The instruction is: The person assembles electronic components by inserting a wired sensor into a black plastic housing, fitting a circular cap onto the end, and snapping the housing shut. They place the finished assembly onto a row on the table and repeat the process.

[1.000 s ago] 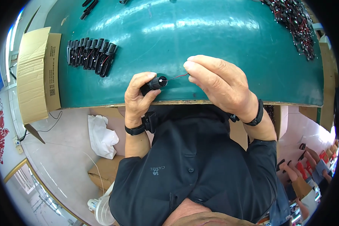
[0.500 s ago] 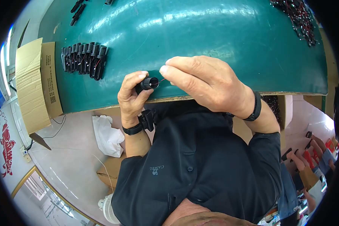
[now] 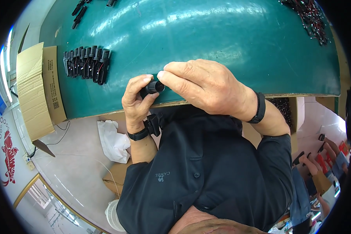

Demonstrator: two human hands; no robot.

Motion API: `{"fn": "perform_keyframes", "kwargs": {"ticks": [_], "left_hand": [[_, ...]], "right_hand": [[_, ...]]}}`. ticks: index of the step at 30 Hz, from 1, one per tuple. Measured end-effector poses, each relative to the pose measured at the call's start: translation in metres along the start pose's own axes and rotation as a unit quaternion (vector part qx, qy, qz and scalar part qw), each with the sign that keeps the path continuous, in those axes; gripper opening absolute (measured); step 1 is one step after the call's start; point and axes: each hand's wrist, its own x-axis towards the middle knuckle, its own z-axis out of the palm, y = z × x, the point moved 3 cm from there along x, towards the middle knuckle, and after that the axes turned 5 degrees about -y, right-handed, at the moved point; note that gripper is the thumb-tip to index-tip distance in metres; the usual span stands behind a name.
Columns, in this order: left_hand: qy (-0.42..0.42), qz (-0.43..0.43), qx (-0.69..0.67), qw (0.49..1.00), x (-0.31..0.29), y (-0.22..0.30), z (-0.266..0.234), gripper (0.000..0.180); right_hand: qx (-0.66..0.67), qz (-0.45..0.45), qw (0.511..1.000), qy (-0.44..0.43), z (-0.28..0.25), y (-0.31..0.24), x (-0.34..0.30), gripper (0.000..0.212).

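My left hand (image 3: 135,97) is closed around a black plastic tubular part with a ribbed neck (image 3: 152,86), held just above the table's near edge with its round open mouth toward the right. Thumb and fingers grip it from both sides. Close by the mouth, my right hand (image 3: 206,84) is pinched, its fingertips at the rim of the opening. Whatever lies between those fingertips is hidden. Left of my hands, a row of similar black ribbed parts (image 3: 85,64) lies side by side, with thin red wires and small bright tips showing on them.
An open cardboard box (image 3: 35,93) stands at the table's left edge. A heap of dark and red wired pieces (image 3: 306,19) lies at the far right of the green tabletop (image 3: 206,39). More black parts (image 3: 79,17) lie far left. A white bag (image 3: 114,142) sits below the table.
My right hand has moved left to the part's mouth. The thin red wire that ran from the mouth to its fingertips no longer shows. My left hand keeps its hold.
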Motion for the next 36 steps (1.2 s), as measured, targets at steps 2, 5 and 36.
{"fn": "perform_keyframes", "kwargs": {"ticks": [2,5,36], "left_hand": [[0.0,-0.002,0.003,1.0,0.0,0.0,0.0,0.056],[-0.002,-0.002,0.007,1.0,0.001,0.0,0.0,0.056],[0.009,-0.001,0.094,0.995,0.008,0.019,0.005,0.053]], "right_hand": [[0.001,0.0,1.0,-0.001,0.002,0.001,0.0,0.034],[0.003,-0.001,1.0,-0.004,0.004,0.002,-0.001,0.034],[0.203,0.21,0.955,-0.055,0.031,0.02,-0.014,0.033]]}}
